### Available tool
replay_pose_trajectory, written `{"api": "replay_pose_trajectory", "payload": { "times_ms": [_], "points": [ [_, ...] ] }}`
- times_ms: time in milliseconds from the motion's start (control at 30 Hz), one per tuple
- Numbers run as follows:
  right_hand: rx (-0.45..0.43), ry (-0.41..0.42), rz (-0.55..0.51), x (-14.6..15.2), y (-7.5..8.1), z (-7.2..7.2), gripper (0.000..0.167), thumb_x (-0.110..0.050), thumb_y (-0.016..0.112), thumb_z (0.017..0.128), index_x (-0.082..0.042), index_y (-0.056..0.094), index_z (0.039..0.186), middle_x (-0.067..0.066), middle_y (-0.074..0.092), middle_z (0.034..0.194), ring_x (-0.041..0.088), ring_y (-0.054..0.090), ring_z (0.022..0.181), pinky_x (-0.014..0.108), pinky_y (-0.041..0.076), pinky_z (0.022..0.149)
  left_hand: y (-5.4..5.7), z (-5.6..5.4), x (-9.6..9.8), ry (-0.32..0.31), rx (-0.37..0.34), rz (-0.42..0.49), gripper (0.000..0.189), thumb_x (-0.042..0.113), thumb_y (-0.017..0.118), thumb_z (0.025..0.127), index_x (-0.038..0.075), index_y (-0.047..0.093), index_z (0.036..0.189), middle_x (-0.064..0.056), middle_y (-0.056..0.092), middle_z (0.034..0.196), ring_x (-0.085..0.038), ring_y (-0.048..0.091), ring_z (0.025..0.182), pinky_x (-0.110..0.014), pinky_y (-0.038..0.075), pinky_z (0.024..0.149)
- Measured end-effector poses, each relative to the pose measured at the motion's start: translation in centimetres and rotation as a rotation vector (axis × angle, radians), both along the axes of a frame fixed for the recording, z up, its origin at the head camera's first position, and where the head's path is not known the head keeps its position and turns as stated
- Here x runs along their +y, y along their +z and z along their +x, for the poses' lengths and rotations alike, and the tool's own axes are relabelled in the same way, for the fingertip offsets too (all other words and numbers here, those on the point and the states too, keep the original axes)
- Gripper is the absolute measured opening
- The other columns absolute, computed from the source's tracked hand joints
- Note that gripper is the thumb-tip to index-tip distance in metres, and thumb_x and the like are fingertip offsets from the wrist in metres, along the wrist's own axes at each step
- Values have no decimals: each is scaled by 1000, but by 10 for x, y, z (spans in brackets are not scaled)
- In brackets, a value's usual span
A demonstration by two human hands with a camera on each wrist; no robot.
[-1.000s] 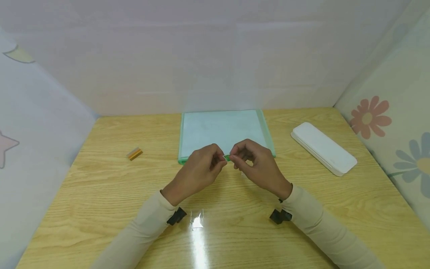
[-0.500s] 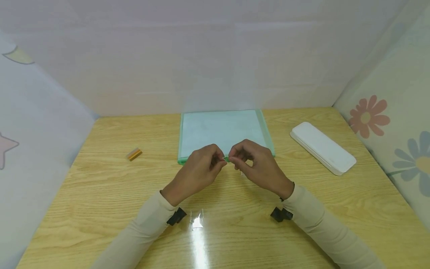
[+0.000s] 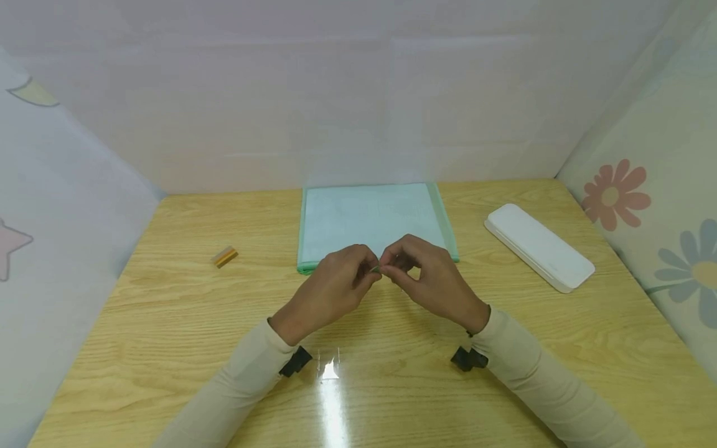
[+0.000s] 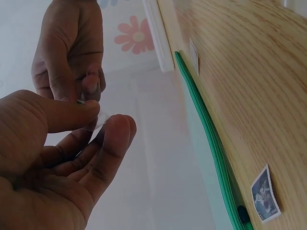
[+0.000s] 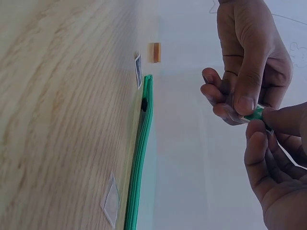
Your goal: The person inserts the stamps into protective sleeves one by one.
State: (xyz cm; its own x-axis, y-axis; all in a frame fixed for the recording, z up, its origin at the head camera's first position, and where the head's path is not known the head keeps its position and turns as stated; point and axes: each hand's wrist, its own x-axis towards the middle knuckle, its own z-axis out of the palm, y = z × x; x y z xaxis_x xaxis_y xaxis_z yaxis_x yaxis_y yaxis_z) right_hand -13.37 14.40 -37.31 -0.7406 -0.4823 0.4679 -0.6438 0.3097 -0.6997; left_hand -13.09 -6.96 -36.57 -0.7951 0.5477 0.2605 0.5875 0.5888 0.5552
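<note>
My left hand [image 3: 336, 280] and right hand [image 3: 428, 277] meet fingertip to fingertip above the table, in front of a pale pouch. Between them they pinch a small green stamp-like piece [image 5: 254, 114] with a pale edge, best seen in the right wrist view. A bit of clear film [image 4: 101, 120] shows at the left fingertips in the left wrist view. Fingers hide most of the piece. Beneath the hands, a small picture stamp [image 4: 265, 195] with a white border lies on the wood. Another small flat piece [image 5: 111, 201] lies farther right, its face hard to make out.
Behind the hands lies the pale zip pouch [image 3: 364, 218] with green edging. A white case [image 3: 540, 247] stands at the right. On the left is a small block [image 3: 225, 256] with orange and brown bands. Fabric walls enclose the wooden table [image 3: 168, 336].
Both hands have drawn slightly closer, and their fingertips now meet. The green piece, visible between them earlier, is almost hidden in the head view. Everything else stays put.
</note>
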Motion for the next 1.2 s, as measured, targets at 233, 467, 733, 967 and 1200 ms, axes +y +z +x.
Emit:
{"api": "replay_pose_trajectory", "payload": {
  "times_ms": [233, 467, 733, 967, 1200],
  "points": [
    [80, 6, 17, 4, 1, -3, 12, -14, 70, 97, -17, 65, 107, -8, 61, 103, 10, 61, 80, 27, 54, 67, 2, 0, 0, 16, 3, -1, 5, 15, 69, 98, 13, 64, 100, 9, 57, 84, -5, 52, 66, -22, 49, 56],
    [137, -41, 43, 6, 3, -3, 11, -10, 70, 96, -15, 66, 106, -9, 59, 95, 8, 54, 70, 26, 49, 60, 1, -2, -2, 3, 13, 84, 6, 15, 69, 98, 13, 65, 102, 8, 61, 86, -4, 55, 65, -22, 50, 56],
    [145, -71, 9, 5, 2, -2, 12, -10, 71, 95, -16, 68, 105, -10, 63, 95, 5, 57, 69, 23, 50, 60, -1, -5, -4, 1, -3, 232, 11, 17, 69, 97, 13, 63, 105, 8, 65, 90, -3, 61, 72, -22, 54, 63],
    [160, -91, -16, 7, 3, -4, 10, -11, 71, 96, -15, 69, 105, -8, 64, 96, 5, 59, 69, 25, 52, 60, 0, -5, -5, 21, -9, 302, 12, 24, 70, 97, 15, 64, 102, 10, 65, 91, -5, 63, 73, -23, 55, 64],
    [311, -112, 61, 6, 2, -3, 13, -12, 65, 99, -11, 71, 111, -5, 64, 101, 4, 53, 71, 24, 50, 58, 0, -5, -6, 69, 50, 269, 16, 30, 69, 97, 15, 65, 99, 10, 62, 92, -5, 59, 70, -22, 54, 61]
  ]
}}
